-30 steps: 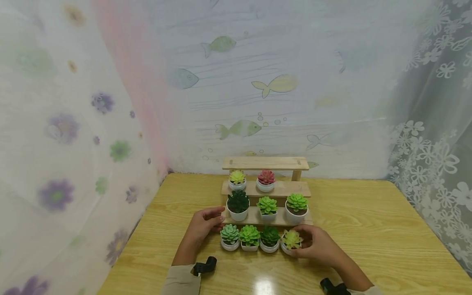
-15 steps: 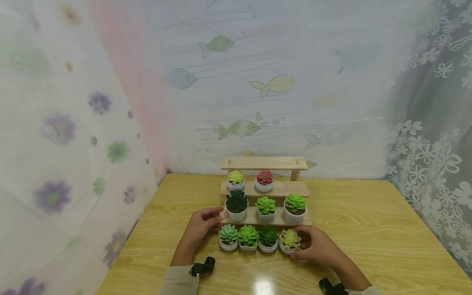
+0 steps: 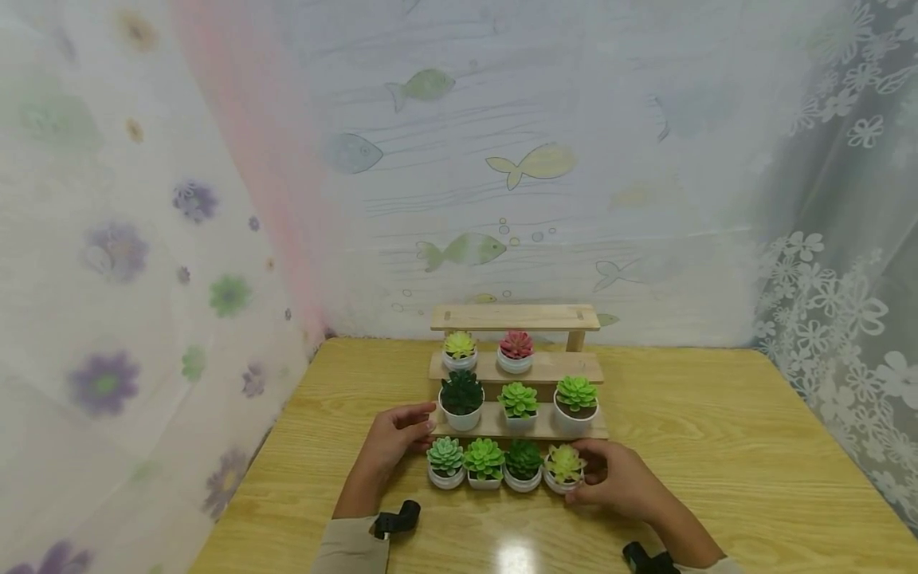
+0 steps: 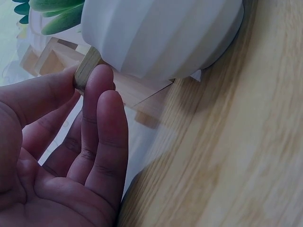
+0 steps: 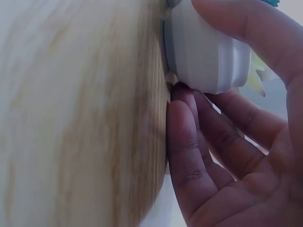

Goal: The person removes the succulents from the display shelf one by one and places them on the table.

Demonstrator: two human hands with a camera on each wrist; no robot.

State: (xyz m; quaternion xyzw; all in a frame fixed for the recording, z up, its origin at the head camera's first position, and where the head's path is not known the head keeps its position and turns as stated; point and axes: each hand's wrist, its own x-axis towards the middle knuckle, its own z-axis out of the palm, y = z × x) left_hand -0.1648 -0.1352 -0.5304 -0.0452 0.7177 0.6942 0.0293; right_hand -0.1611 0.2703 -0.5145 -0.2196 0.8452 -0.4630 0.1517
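Observation:
My left hand pinches the left end of the lower board of a wooden tiered plant stand, thumb and fingertips on the board's end. Beside those fingers, in the left wrist view, looms a ribbed white pot. My right hand holds a yellowish succulent by its white round pot, thumb on the near side, fingers on the far side. That pot stands at the right end of a front row, alongside a dark green succulent, a bright green one and a pale green one.
On the lower board sit a dark succulent, a small green one and a larger green one. Higher up are a yellow and a red succulent. The wooden table meets a fish-print curtain behind.

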